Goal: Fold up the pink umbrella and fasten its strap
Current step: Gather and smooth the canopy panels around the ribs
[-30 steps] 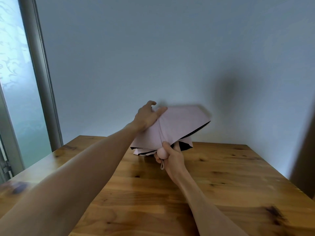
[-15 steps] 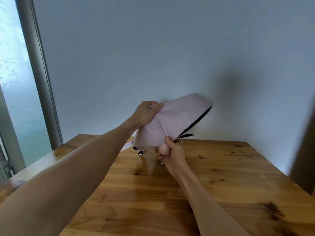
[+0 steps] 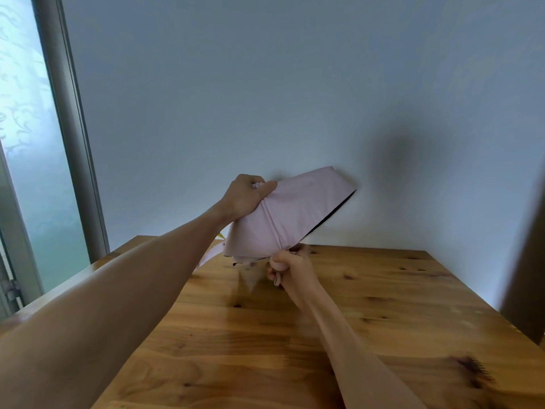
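At centre frame, the left hand point(image 3: 246, 197) has its fingers point(image 3: 257, 184) curled tight on the bunched top of the pink umbrella point(image 3: 290, 212), which is held in the air above the surface point(image 3: 383, 305). The right hand point(image 3: 290, 268), just below, is closed around the handle. The step appears to be gathering the canopy. The next move calls for rolling the panels flat and then locating the strap, which cannot be identified here. The wall point(image 3: 295, 84) stands close behind; nothing blocks the work.

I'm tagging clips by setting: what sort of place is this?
Probably a room in a home: a bare knotty wooden table set against a plain pale wall, with a frosted patterned window at the left.
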Tool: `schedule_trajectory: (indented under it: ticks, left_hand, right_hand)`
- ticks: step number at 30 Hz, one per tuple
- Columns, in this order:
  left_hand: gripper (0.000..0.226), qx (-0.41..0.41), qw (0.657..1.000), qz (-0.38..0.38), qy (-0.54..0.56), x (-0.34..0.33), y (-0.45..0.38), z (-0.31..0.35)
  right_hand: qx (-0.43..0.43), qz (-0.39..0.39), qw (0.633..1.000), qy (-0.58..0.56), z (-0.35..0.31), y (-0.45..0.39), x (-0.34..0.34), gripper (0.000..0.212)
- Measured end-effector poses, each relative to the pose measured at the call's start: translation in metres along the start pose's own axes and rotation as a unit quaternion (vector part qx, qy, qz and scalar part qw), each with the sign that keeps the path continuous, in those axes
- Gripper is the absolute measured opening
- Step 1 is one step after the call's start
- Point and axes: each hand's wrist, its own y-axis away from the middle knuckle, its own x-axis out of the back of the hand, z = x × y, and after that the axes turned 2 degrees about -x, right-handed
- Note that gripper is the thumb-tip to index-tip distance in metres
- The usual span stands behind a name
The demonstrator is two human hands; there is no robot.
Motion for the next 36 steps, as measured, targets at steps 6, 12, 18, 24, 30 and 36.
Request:
schedule_trajectory:
  ticks: [6, 12, 18, 24, 30, 36]
  left_hand:
    - [0.048, -0.028, 0.999, 0.006, -0.014, 0.0, 0.0, -0.002]
    - [0.045, -0.043, 0.999, -0.025, -0.009, -0.003, 0.003, 0.0]
    - [0.046, -0.048, 0.997, -0.042, 0.043, -0.008, 0.007, 0.004]
    - [0.049, -0.043, 0.996, -0.041, 0.065, -0.012, 0.011, 0.002]
    - [0.015, -0.078, 0.993, -0.057, -0.069, -0.011, 0.004, 0.014]
    - [0.046, -0.064, 0.991, -0.095, 0.064, -0.019, 0.007, 0.04]
  right_hand:
    - [-0.119, -0.103, 0.984, 0.077, -0.003, 0.006, 0.0, 0.013]
    - [-0.124, -0.122, 0.984, 0.023, -0.006, 0.009, 0.0, 0.027]
    - [-0.155, -0.099, 0.98, -0.068, -0.008, 0.01, -0.002, 0.054]
    - [-0.111, -0.046, 0.99, -0.072, -0.007, 0.008, -0.002, 0.042]
    - [-0.081, 0.067, 0.994, 0.01, -0.006, 0.01, -0.007, 0.024]
    - [-0.087, 0.125, 0.985, 0.08, 0.0, 0.004, -0.005, 0.024]
